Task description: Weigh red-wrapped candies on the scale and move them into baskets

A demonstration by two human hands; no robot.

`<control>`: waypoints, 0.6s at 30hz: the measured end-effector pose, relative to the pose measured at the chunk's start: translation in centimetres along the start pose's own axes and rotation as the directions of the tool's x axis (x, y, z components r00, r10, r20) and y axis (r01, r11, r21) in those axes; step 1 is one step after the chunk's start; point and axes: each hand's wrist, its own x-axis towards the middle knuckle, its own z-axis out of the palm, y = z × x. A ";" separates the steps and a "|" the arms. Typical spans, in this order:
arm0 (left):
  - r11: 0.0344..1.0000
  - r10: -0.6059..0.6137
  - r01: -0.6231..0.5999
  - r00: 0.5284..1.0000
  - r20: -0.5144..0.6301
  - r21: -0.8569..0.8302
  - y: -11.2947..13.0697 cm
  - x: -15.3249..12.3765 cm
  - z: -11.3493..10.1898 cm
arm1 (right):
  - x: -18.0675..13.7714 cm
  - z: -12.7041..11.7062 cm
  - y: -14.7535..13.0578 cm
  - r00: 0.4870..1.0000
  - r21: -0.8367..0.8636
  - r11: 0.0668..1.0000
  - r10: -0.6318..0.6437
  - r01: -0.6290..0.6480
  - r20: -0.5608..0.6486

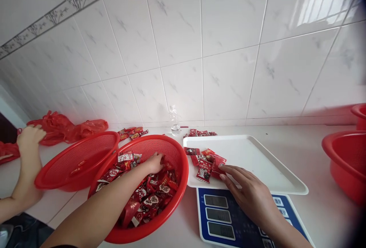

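Observation:
My left hand (pixel 155 163) reaches into a red plastic basket (pixel 185 187) heaped with small red snack packets (pixel 154 198). Its fingers curl down among the packets, and their tips are hidden. On the white tray (pixel 257 160) of a blue-and-white digital scale (pixel 217 227), several red packets (pixel 203 170) lie in a loose pile at the left end. My right hand (pixel 248 191) hovers over the tray's near edge, with thumb and fingertips on the red packet (pixel 217 164) at the pile's right side.
Beside the filled basket stands another red basket (pixel 77 164). Another person's hand (pixel 30 135) is near red plastic bags (pixel 67 126) at left. More packets (pixel 131 132) and a clear bottle (pixel 174 120) stand along the tiled wall. Red tubs (pixel 343 164) sit at right.

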 end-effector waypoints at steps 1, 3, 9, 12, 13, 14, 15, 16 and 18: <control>1.000 0.003 -0.003 1.000 -0.007 0.021 0.0 0.0 0.2 | 0.0 0.0 0.0 1.000 -0.007 1.000 -0.007 0.007 -0.001; 0.998 0.008 -0.007 1.000 -0.016 0.057 0.1 0.0 0.3 | -0.1 0.0 0.0 1.000 -0.018 1.000 -0.015 0.015 0.003; 0.994 -0.008 0.008 1.000 0.002 0.111 0.7 -0.5 -0.9 | 0.0 0.0 0.0 1.000 -0.008 1.000 -0.005 0.005 0.008; 0.993 -0.039 0.040 0.999 -0.005 0.110 0.6 -0.8 -1.7 | -0.1 0.0 0.1 1.000 -0.002 1.000 0.003 -0.003 0.017; 0.993 -0.049 0.050 0.999 -0.008 0.108 0.5 -0.8 -1.9 | -0.1 0.0 0.1 1.000 -0.004 1.000 0.006 -0.006 0.019; 0.993 -0.057 0.058 0.998 -0.010 0.105 0.3 -0.9 -2.0 | -0.2 0.0 0.2 1.000 -0.007 1.000 0.009 -0.009 0.021; 0.993 -0.062 0.063 0.998 -0.011 0.101 0.1 -0.9 -2.2 | -0.2 0.0 0.2 1.000 -0.009 1.000 0.013 -0.012 0.024; 0.993 -0.062 0.063 0.998 -0.012 0.095 -0.1 -1.0 -2.2 | -0.2 0.0 0.2 1.000 -0.010 1.000 0.016 -0.016 0.025; 0.995 -0.054 0.056 0.998 -0.022 0.081 -0.5 -1.1 -2.3 | -0.2 0.0 0.1 1.000 -0.011 1.000 0.017 -0.016 0.023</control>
